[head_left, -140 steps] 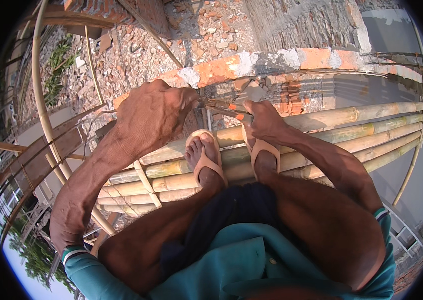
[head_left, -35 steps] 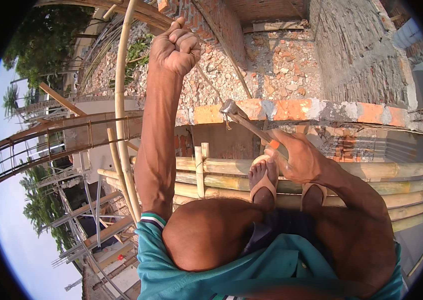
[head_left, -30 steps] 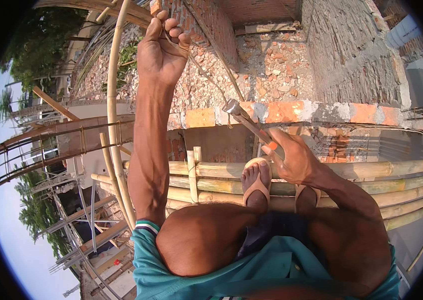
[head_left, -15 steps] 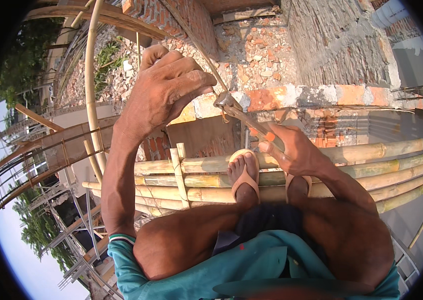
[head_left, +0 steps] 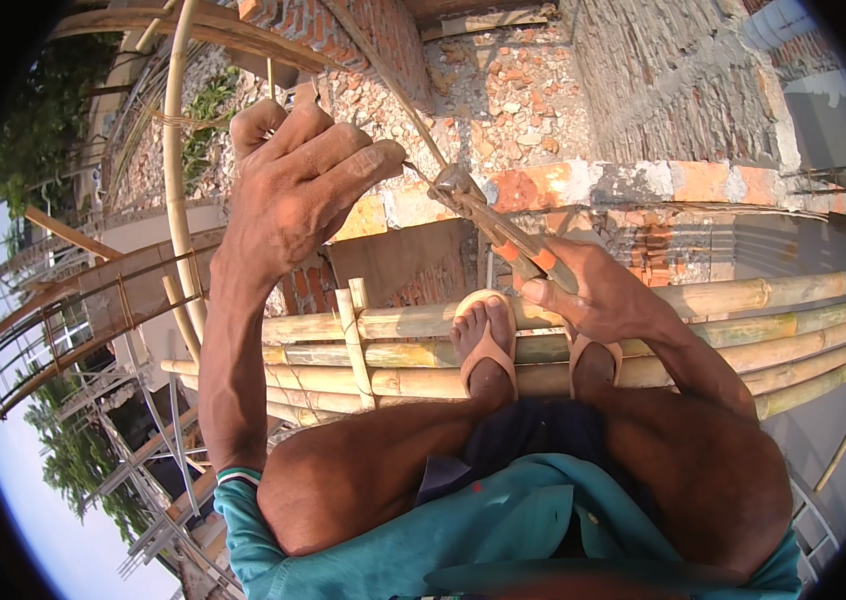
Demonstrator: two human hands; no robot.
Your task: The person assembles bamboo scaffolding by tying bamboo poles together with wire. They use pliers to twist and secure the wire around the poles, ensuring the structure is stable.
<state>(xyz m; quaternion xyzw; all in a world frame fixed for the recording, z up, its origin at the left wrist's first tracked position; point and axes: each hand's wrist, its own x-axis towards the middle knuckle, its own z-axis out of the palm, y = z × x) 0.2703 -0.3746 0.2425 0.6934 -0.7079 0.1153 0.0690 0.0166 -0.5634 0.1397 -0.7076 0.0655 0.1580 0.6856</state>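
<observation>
High on bamboo scaffolding in bright sun.
Below the bamboo poles [head_left: 743, 300] runs a brick wall [head_left: 643, 190]; rubble [head_left: 513, 90] lies beyond it, trees [head_left: 73, 460] far down left.

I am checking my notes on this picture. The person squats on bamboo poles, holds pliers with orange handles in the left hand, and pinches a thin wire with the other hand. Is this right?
Not quite: the hands are swapped. In the head view the pliers are in the right hand, and the left hand pinches the thin wire. The rest holds: the person squats on bamboo poles, and the handles are orange.
</observation>
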